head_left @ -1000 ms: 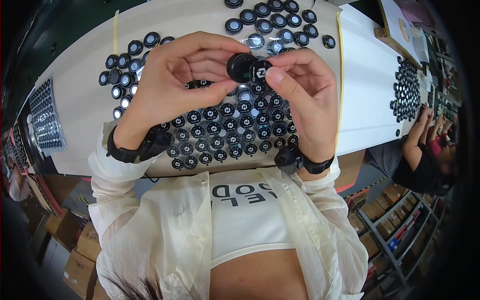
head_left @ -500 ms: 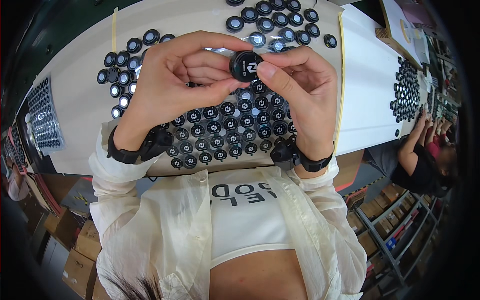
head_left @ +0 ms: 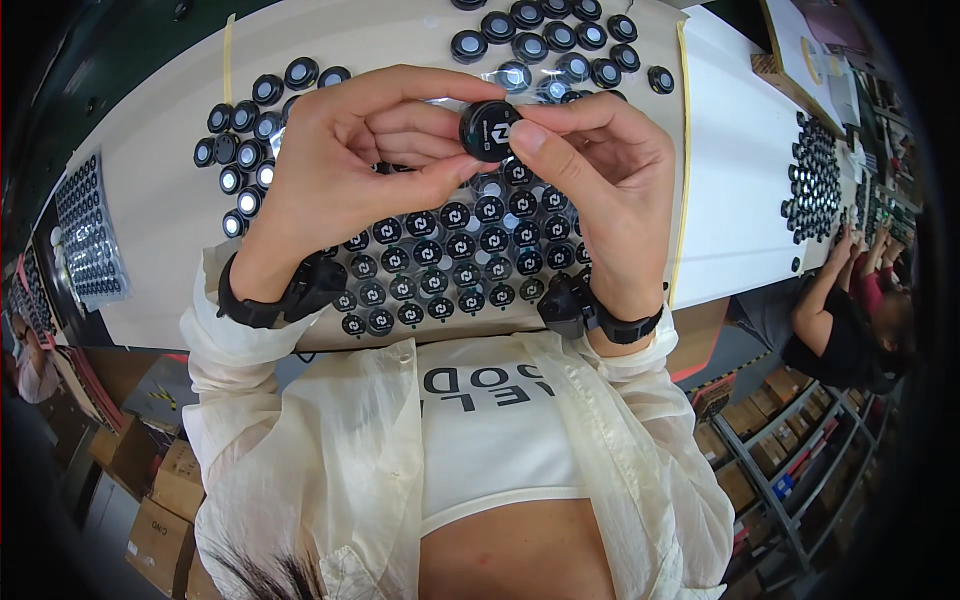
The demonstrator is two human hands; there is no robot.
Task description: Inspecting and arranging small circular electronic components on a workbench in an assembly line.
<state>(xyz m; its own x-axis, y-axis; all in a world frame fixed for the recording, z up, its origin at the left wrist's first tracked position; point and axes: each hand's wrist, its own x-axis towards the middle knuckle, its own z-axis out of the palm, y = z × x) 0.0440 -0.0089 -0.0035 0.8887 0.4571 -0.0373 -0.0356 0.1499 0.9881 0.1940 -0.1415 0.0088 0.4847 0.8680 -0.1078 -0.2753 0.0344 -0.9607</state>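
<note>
While rows of black caps [head_left: 455,262] sit on the worktop [head_left: 160,215] below, we've got one round black cap [head_left: 489,131] raised between both hands, left hand [head_left: 345,165] and right hand [head_left: 610,180] each with its grip pinching it.

The small round black cap [head_left: 490,130] is half buried, the right hand [head_left: 600,190] thumb covers its right side and the left hand [head_left: 350,170] fingers hide its back. Both hands block a chunk of the flat tray of black round caps [head_left: 450,270] underneath (can't count those). The co-worker's hands [head_left: 850,250] at the right are too small and blurry to read.
</note>
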